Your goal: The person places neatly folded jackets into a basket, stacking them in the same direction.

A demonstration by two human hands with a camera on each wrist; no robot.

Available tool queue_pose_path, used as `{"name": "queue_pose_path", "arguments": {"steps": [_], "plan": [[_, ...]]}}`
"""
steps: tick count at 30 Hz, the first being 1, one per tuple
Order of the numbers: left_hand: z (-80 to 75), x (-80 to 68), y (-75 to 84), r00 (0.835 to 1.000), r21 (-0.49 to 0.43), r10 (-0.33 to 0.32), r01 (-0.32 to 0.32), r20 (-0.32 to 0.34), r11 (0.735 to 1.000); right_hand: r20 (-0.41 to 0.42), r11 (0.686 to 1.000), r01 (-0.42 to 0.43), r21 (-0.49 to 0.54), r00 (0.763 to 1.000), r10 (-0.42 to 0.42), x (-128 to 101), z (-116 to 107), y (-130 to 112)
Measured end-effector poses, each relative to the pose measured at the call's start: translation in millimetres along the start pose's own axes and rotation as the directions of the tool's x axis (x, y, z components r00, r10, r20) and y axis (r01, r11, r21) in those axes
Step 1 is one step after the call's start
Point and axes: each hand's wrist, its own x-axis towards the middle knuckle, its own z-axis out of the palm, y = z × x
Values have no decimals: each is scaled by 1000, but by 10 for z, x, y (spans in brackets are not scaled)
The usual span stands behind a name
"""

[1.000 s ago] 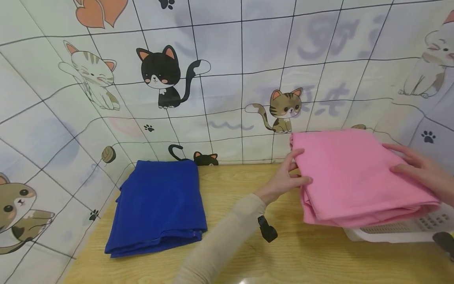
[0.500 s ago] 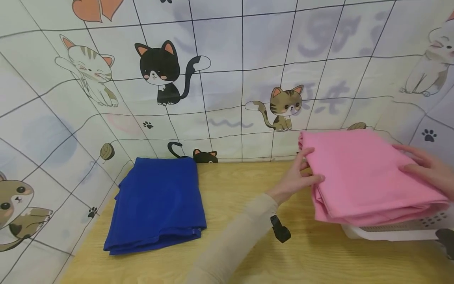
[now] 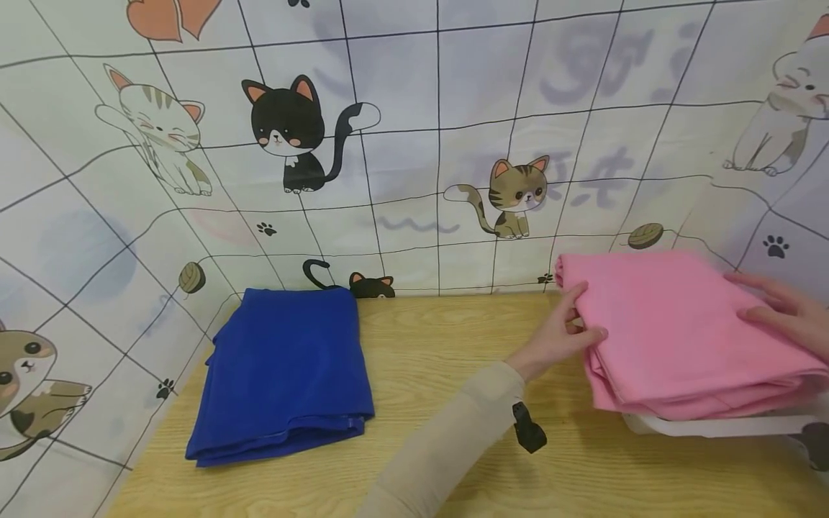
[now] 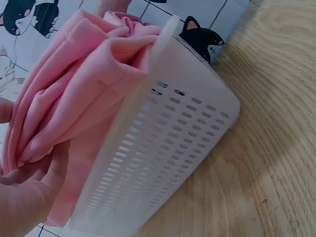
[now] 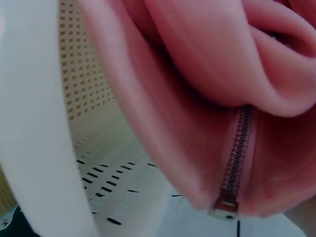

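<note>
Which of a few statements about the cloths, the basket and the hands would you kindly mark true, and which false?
1. The left hand grips the pink cloth. True.
2. The blue cloth lies in the basket. False: it lies on the table, apart from the basket.
3. The right wrist view shows a zipper on the pink cloth. True.
4. The basket's walls have no holes. False: they are full of small openings.
5. The right hand touches the blue cloth. False: it is on the pink cloth.
6. The blue cloth is folded. True.
</note>
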Motion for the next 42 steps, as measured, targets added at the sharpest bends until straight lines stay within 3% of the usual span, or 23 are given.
{"name": "queue_pose_path", "arguments": {"steps": [8,13,20,28,34,42], "plan": [[146,70,-23,999,195,-34,37,-18,980,-75,996,45,-78,996,-51,34,2,170],[203,104,-31,998,315,-46,54,-33,948,-48,996,2,-91,999,-6,43,-51,172],[215,92,-90,999,388,-27,36,-28,921,-64,999,30,-20,997,-31,14,28,219],[287,93,-187,1000,532,24,-23,5,846,-55,999,28,-36,998,-30,-42,173,340],[354,123,-200,996,595,-36,75,-76,800,-57,996,6,-87,998,-11,-49,186,393],[408,195,-219,991,647,-77,131,-112,751,-66,994,-6,-108,998,-1,-49,194,341]]}}
